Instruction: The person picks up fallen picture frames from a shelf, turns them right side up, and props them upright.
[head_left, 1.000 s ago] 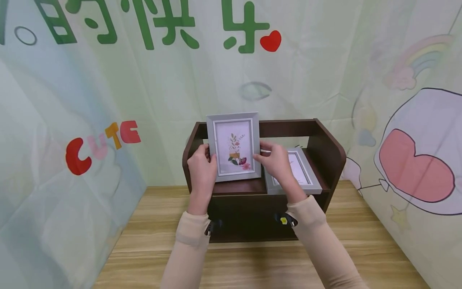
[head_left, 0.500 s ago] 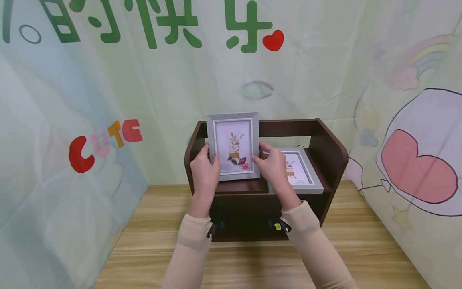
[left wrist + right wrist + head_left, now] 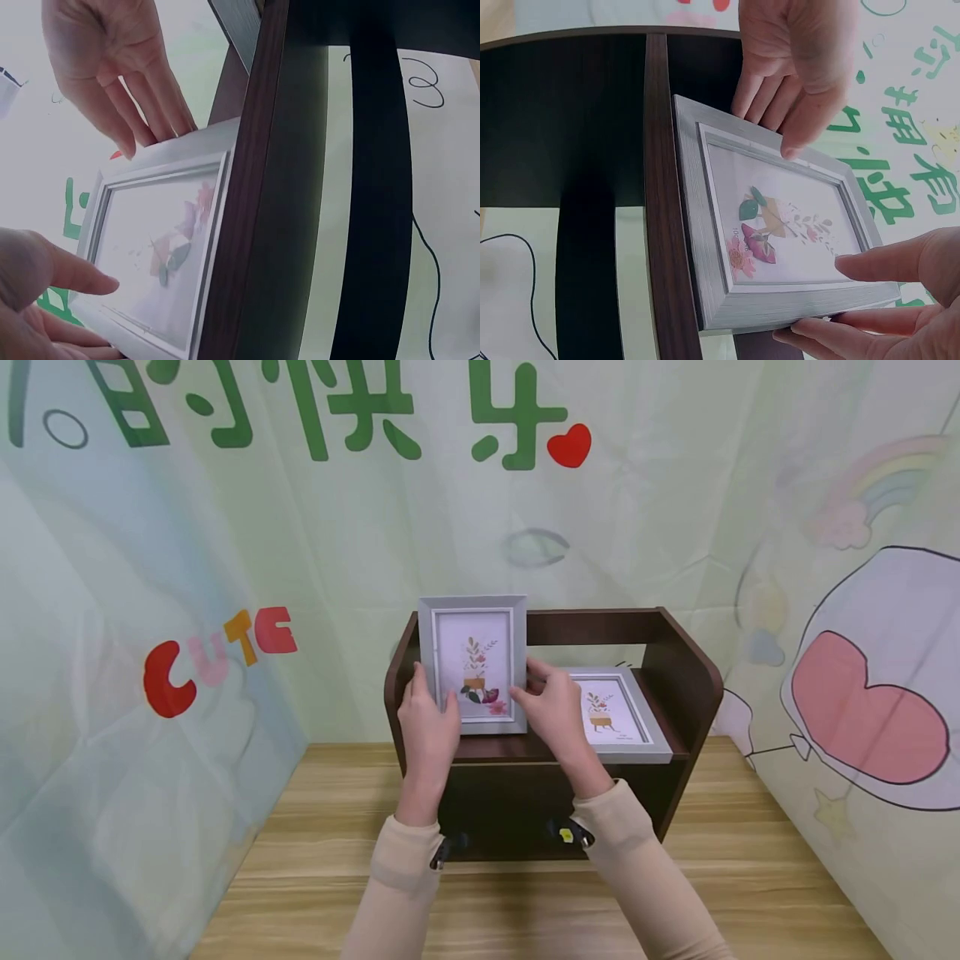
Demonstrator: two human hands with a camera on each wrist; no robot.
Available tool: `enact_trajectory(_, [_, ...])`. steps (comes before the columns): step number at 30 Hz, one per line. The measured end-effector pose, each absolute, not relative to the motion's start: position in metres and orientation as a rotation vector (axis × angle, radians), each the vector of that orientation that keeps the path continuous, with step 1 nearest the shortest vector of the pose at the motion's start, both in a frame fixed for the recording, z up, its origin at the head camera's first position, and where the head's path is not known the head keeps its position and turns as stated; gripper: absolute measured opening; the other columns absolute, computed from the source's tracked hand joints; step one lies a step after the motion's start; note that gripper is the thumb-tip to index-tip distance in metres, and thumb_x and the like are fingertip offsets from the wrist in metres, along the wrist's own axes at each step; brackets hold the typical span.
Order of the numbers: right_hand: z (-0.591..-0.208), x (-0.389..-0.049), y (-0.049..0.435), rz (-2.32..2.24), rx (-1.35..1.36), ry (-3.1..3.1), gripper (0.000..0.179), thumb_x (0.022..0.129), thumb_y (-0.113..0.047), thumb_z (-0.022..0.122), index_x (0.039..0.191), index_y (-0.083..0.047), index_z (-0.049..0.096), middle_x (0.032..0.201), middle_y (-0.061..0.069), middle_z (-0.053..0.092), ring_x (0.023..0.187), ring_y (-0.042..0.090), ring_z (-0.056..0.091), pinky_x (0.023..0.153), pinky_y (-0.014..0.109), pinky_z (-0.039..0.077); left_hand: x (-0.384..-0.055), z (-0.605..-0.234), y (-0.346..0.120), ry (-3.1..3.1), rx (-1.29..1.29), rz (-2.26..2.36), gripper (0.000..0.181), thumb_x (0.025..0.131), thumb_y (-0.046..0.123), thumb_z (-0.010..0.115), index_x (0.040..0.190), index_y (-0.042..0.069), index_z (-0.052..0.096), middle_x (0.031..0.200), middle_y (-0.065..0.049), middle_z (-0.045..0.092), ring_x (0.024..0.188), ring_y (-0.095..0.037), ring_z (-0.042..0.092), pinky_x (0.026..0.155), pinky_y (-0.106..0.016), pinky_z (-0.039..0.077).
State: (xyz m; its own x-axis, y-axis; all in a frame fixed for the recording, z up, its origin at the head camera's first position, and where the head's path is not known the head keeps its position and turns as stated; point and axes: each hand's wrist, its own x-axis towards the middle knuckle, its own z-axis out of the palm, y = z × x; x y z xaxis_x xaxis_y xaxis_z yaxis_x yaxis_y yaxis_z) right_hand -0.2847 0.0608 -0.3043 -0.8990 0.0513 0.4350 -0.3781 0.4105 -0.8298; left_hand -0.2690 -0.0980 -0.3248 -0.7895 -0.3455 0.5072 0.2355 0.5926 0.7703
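A grey picture frame with a flower print stands upright, its lower edge at the upper board of a dark brown shelf. My left hand has the frame's left side, thumb in front, fingers fairly straight along the side. On the other side my right hand pinches the frame, thumb over the front and fingertips hidden behind. The right wrist view shows the frame between both hands. A second grey picture frame lies face up on the right half of the board, partly behind my right hand.
The shelf's raised side panel borders the right end. Below the board is a dark lower front. The shelf stands on a wood-grain table. A printed cloth backdrop closes in the back and sides.
The upright picture frame has shifted slightly left along the shelf, with my right hand following it. My left fingers have straightened somewhat. More of the lying frame's print shows.
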Motion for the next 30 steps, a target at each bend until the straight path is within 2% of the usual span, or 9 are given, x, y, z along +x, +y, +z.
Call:
enact_trajectory(13, [-0.305,-0.284,0.055,1.463,0.308,-2.296,0.050,0.081,-0.004,0.071,0.128,0.004,0.056,0.119,0.023,0.063,0.103,0.030,0.066,0.085,0.036,0.054,-0.265,-0.325,-0.093,-2.178,0.105,-1.175,0.069,0.089,0.014,0.063,0.146,-0.002,0.028,0.143,-0.026,0.039,0.127,-0.040,0.044,0.104,-0.047,0.041])
enact_trajectory(19, [-0.301,-0.284,0.066,1.430,0.310,-2.349,0.050,0.083,-0.013,0.072,0.129,0.002,0.056,0.124,0.019,0.062,0.110,0.028,0.063,0.090,0.038,0.053,-0.264,-0.328,-0.083,-2.080,0.021,-1.083,0.070,0.089,0.014,0.065,0.146,-0.002,0.029,0.147,-0.023,0.034,0.133,-0.036,0.038,0.107,-0.045,0.039])
enact_trajectory(23, [-0.297,-0.284,0.081,1.396,0.308,-2.365,0.050,0.084,-0.016,0.071,0.129,0.000,0.056,0.125,0.018,0.061,0.113,0.028,0.061,0.092,0.040,0.052,-0.265,-0.328,-0.071,-1.987,-0.116,-0.976,0.066,0.086,0.012,0.069,0.141,-0.004,0.037,0.144,-0.022,0.040,0.132,-0.034,0.041,0.104,-0.043,0.042])
enact_trajectory(30, [-0.295,-0.281,0.111,1.262,0.240,-2.497,0.051,0.088,-0.022,0.068,0.131,0.000,0.054,0.131,0.019,0.057,0.120,0.031,0.057,0.097,0.043,0.048,-0.266,-0.325,-0.047,-1.926,-0.335,-0.961,0.055,0.082,0.012,0.074,0.130,-0.005,0.052,0.129,-0.021,0.054,0.120,-0.032,0.052,0.096,-0.040,0.050])
